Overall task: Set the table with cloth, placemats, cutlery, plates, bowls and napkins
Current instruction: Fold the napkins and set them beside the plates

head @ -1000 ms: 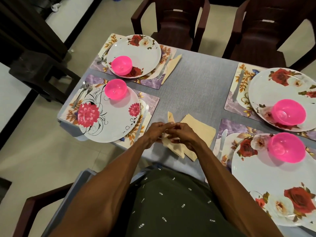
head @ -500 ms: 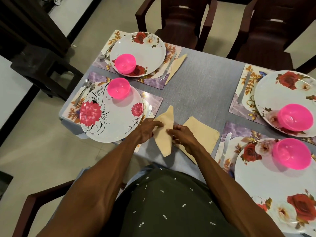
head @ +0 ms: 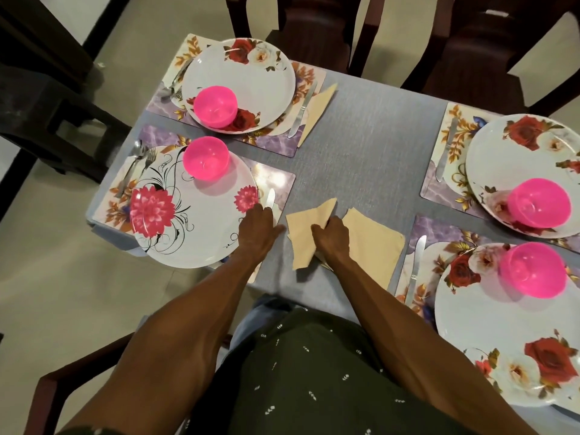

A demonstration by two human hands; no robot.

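Right hand (head: 332,238) pinches a folded napkin (head: 306,233) near the table's near edge; left hand (head: 259,229), fingers apparently relaxed, touches the knife (head: 270,197).

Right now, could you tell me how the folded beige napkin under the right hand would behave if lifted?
Probably floppy: the folded beige napkin creases unevenly where the right hand grips it. Likely light, lying flat on the grey tablecloth. It may unfold, since its layers look loose.
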